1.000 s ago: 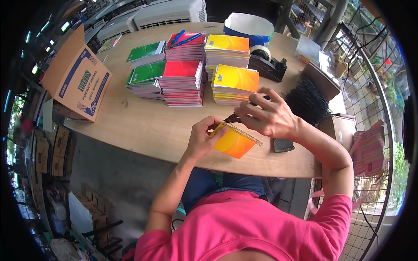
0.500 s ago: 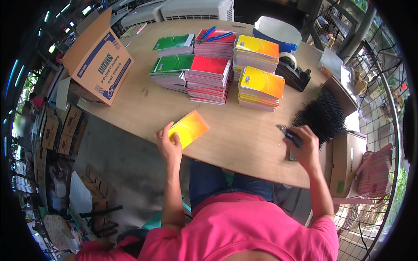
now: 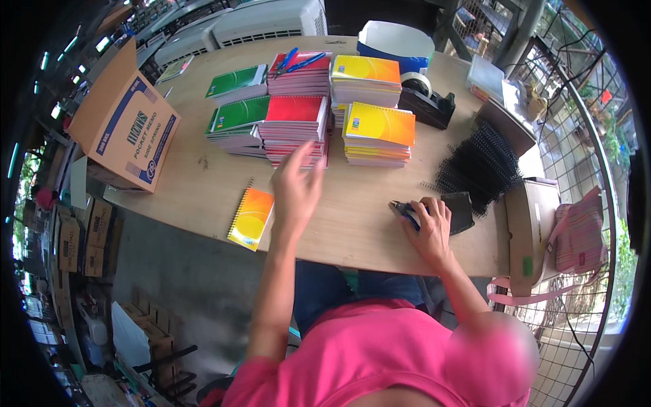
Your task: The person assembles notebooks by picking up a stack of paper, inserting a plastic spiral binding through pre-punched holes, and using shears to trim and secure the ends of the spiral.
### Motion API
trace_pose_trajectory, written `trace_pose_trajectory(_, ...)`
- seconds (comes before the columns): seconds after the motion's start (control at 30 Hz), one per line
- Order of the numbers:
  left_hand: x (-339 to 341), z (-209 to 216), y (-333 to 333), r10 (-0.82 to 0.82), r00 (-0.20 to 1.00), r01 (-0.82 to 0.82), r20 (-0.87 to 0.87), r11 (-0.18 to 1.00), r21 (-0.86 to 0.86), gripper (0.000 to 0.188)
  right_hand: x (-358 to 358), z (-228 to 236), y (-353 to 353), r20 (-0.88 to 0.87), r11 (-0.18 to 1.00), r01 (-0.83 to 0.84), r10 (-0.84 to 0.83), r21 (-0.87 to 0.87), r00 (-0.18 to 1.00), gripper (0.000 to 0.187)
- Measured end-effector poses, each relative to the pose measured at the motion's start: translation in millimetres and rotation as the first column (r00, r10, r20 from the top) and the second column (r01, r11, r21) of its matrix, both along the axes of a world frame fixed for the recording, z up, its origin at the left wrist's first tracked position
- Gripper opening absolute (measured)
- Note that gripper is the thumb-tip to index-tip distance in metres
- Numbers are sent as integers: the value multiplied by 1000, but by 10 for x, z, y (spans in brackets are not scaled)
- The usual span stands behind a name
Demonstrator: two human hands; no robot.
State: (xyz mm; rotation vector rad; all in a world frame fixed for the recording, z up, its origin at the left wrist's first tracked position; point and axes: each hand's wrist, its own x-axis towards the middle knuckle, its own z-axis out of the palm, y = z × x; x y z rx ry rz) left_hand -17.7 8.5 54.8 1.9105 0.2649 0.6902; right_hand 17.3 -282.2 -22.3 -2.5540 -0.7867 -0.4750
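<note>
My left hand (image 3: pixel 296 193) is raised over the table in front of the red notebooks (image 3: pixel 296 112), slightly blurred, its fingers apart and nothing in them. Beside it, at the table's front edge, lies a yellow-orange spiral notebook (image 3: pixel 254 216); its wire coil sticks out past the top end. My right hand (image 3: pixel 428 224) rests low on the table, closed around dark blue-handled pliers (image 3: pixel 405 209) whose jaws point left. A dark block-shaped object (image 3: pixel 457 211) sits just right of that hand. Farther right lies a heap of black spiral coils (image 3: pixel 480 166).
Green notebooks (image 3: pixel 237 115) and yellow notebooks (image 3: pixel 378 127) stand in stacks, with blue-handled tools (image 3: pixel 298 62) on a red stack. Behind are a tape dispenser (image 3: pixel 428 105) and a blue-white container (image 3: pixel 397 47). An open carton (image 3: pixel 139 132) stands left, a cardboard box (image 3: pixel 532 234) right.
My left hand has let go of the yellow-orange notebook, now lying at the table edge, and moved right and up. My right hand has moved left with the pliers and lowered to the table.
</note>
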Motion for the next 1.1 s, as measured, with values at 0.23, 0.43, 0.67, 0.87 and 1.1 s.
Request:
trace_pose_trajectory(0.23,1528,237,-41,96,879,197,-468,818,540,48,-105,48,-204,-36,998,43,-41,43,998,47)
trace_pose_trajectory(0.43,1514,238,-7,201,876,43,-438,872,487,43,-43,163,-254,-31,968,12,-4,251,1000,49)
trace_pose_trajectory(0.67,269,-34,-528,-243,917,298,316,945,-139,49,3,622,-29,-255,466,43,402,884,880,99)
trace_pose_trajectory(0.87,-297,-710,-630,-189,964,101,187,911,399,44,-7,-151,388,-447,454,173,612,874,652,24)
trace_pose_trajectory(1.1,-284,-826,-681,-141,972,58,190,920,387,37,500,303,-66,-46,971,127,-120,201,992,41)
